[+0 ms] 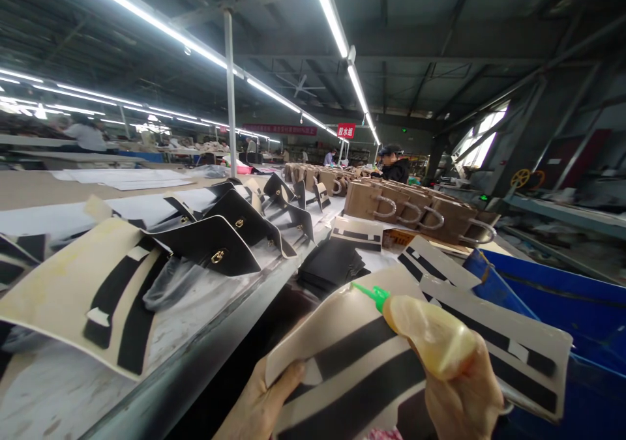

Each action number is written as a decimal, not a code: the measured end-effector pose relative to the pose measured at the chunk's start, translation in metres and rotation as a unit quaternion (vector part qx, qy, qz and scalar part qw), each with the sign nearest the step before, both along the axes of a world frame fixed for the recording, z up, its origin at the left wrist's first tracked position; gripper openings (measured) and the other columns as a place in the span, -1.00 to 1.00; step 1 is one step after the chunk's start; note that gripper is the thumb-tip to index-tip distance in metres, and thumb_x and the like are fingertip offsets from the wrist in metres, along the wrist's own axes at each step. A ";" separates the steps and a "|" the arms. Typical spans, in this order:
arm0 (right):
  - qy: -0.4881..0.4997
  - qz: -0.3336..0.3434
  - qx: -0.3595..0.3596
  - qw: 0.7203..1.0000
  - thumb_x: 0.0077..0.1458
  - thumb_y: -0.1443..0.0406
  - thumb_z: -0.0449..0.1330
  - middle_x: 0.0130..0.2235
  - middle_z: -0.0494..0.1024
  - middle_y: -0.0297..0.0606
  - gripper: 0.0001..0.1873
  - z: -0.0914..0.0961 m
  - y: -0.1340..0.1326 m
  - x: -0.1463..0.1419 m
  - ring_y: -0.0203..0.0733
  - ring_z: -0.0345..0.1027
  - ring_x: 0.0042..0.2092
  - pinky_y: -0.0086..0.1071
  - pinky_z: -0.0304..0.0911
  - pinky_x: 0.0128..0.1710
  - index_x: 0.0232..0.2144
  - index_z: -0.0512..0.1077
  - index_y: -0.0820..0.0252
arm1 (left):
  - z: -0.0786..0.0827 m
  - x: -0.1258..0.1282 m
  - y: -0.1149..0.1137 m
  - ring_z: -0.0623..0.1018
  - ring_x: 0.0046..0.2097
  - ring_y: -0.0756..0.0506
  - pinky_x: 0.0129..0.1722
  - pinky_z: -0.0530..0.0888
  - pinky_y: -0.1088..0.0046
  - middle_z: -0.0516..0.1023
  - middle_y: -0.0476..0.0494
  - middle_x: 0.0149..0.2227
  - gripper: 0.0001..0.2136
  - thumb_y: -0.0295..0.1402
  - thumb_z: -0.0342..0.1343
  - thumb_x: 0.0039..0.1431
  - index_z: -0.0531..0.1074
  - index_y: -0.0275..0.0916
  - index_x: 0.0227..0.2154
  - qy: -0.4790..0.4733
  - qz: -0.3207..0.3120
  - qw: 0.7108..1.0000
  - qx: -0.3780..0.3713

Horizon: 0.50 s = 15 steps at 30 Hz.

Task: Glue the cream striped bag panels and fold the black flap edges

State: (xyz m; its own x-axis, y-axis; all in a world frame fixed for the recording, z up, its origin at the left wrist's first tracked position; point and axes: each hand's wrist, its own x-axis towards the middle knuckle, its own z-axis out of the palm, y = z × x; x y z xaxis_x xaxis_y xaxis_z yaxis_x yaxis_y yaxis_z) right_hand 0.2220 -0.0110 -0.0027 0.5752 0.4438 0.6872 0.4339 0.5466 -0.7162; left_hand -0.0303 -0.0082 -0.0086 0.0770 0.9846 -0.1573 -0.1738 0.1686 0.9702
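Observation:
My left hand [274, 388] grips the near left edge of a beige panel with black strips [352, 362], thumb on top beside a small white tab. In my right hand [462, 388] is a squeeze bottle [433, 332] of yellowish liquid, tilted so that its green nozzle [374, 293] meets the panel's far edge. Fingers of the right hand wrap round the bottle. Further beige panels with black strips [508, 336] lie to the right, behind that hand. A stack of black sheets [332, 264] sits just beyond the held panel.
Black flaps with gold clasps [229, 225] and another beige panel [63, 277] lie on the table at left. Brown bags with handles [415, 208] stand in rows ahead. A blue bin [562, 296] is at right. A person [391, 163] is beyond the bags.

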 end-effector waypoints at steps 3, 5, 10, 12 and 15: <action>-0.004 0.002 -0.005 1.000 -0.14 0.25 0.45 -0.33 0.52 -0.31 -0.65 0.001 0.000 -0.001 -0.14 0.38 -0.37 -0.27 0.32 -0.39 -0.26 0.47 0.12 | -0.007 -0.003 0.001 0.50 0.15 -0.43 0.26 0.32 0.01 0.68 -0.21 -0.09 -0.42 0.12 0.38 -0.13 0.63 -0.21 -0.14 0.020 0.013 0.999 -0.022; -0.014 -0.028 -0.014 0.999 -0.13 0.20 0.44 -0.35 0.51 -0.31 -0.65 0.004 0.002 0.003 -0.14 0.37 -0.38 -0.26 0.32 -0.37 -0.28 0.48 0.14 | -0.011 -0.004 0.001 0.47 0.18 -0.45 0.30 0.26 -0.03 0.69 -0.23 -0.10 -0.40 0.12 0.38 -0.11 0.62 -0.22 -0.10 0.029 0.026 0.999 -0.016; -0.025 -0.218 -0.042 0.975 -0.18 -0.02 0.41 -0.44 0.43 -0.39 -0.54 0.015 0.009 0.024 -0.17 0.29 -0.40 -0.27 0.23 -0.36 -0.38 0.43 0.16 | -0.018 -0.007 0.001 0.43 0.23 -0.46 0.34 0.20 -0.02 0.65 -0.24 -0.02 -0.40 0.18 0.32 -0.10 0.63 -0.18 -0.12 0.037 0.017 0.999 0.017; -0.027 -0.245 -0.040 0.968 -0.19 -0.05 0.39 -0.47 0.40 -0.40 -0.54 0.016 0.010 0.030 -0.18 0.27 -0.42 -0.28 0.22 -0.38 -0.42 0.39 0.14 | -0.019 -0.006 0.002 0.45 0.21 -0.44 0.36 0.19 -0.01 0.65 -0.23 0.00 -0.39 0.18 0.31 -0.09 0.61 -0.17 -0.08 0.033 0.013 0.999 0.023; -0.039 -0.195 -0.011 0.980 -0.18 -0.02 0.42 -0.44 0.43 -0.38 -0.55 0.015 0.008 0.030 -0.17 0.30 -0.40 -0.27 0.26 -0.34 -0.41 0.39 0.13 | -0.020 -0.004 0.002 0.48 0.19 -0.41 0.38 0.15 0.01 0.65 -0.22 0.01 -0.38 0.15 0.32 -0.06 0.59 -0.18 -0.02 0.017 0.002 0.999 0.027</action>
State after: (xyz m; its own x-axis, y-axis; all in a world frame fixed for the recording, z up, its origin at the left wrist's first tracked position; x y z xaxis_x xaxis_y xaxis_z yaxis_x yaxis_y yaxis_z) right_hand 0.2524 -0.0034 0.0124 0.6505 0.2169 0.7279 0.6598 0.3134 -0.6830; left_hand -0.0347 -0.0058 -0.0284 0.0679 0.9920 -0.1060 -0.1414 0.1147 0.9833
